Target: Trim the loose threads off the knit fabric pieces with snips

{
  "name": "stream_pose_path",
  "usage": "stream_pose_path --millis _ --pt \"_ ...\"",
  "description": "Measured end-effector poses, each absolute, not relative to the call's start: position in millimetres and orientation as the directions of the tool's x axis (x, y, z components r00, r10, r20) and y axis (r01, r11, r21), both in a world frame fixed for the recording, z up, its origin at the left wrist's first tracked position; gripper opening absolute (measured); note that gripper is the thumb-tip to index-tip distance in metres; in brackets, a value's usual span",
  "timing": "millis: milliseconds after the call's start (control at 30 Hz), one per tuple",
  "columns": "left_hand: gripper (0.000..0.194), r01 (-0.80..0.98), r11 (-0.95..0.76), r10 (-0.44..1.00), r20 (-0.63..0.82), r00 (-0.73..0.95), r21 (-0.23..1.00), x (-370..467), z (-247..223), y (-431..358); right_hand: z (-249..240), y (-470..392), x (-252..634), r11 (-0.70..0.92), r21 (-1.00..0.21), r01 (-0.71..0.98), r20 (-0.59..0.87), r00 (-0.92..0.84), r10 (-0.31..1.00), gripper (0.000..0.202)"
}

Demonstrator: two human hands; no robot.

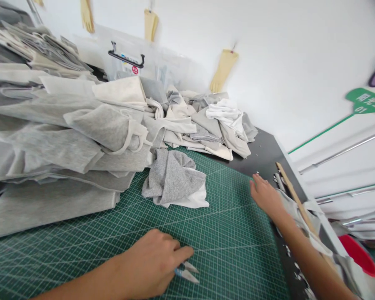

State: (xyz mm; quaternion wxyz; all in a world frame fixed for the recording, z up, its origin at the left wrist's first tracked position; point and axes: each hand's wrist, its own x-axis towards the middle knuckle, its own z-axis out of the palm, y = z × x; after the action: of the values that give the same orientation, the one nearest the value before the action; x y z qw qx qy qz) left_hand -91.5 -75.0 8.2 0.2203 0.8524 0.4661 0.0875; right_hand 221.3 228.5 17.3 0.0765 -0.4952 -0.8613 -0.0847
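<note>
Blue-handled, pointed metal snips (pixel 186 275), six o'clock, gripped in curled left hand (pixel 153 260). Right hand (pixel 265 196), four o'clock: fingers outstretched. Green gridded mat (pixel 225 233); crumpled marled-grey cloth (pixel 176 177), centre; stacked grey fabric (pixel 50 133), nine o'clock, overlapping mat.

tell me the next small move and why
Probably bring the right hand over to the grey cloth: nothing shows in that hand, the left hand already holds the snips, and the cloth lies on the mat just beyond them.
</note>
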Motion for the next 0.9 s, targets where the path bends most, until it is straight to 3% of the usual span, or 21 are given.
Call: stream_pose_path --millis 167,233,300,400,567,700,800,900 --pt "0.053 0.77 -0.428 0.839 -0.11 0.533 0.473 -91 10 -75 28 185 126 0.684 -0.099 0.723 0.266 -0.643 0.718 0.055" --pt "0.063 0.773 -0.418 0.839 -0.125 0.53 0.477 -91 11 -74 27 165 80 0.767 -0.372 0.524 0.233 -0.747 0.623 0.07" --pt "0.068 0.779 -0.406 0.833 -0.159 0.531 0.478 -91 13 -73 23 146 38 0.758 -0.511 0.406 0.131 -0.835 0.535 0.092" --pt "0.071 0.796 -0.383 0.829 -0.205 0.52 0.469 -90 15 -73 14 120 -5 0.794 -0.439 0.421 0.077 -0.863 0.5 0.081" --pt "0.066 0.794 -0.429 0.855 -0.091 0.511 0.43 -91 7 -77 11 84 -19 0.884 -0.296 0.362 0.247 -0.865 0.437 0.036" --pt "0.056 0.778 -0.478 0.853 0.002 0.523 0.407 -93 -7 -79 16 68 -12 0.93 -0.26 0.261 0.35 -0.872 0.343 0.027" --pt "0.046 0.751 -0.534 0.84 0.146 0.522 0.388 -93 -23 -77 18 58 -10 0.963 -0.223 0.152 0.436 -0.868 0.238 0.026" --pt "0.039 0.733 -0.601 0.792 0.361 0.493 0.317 -91 -37 -75 19 46 -10 0.98 -0.18 0.09 0.43 -0.889 0.16 0.022"
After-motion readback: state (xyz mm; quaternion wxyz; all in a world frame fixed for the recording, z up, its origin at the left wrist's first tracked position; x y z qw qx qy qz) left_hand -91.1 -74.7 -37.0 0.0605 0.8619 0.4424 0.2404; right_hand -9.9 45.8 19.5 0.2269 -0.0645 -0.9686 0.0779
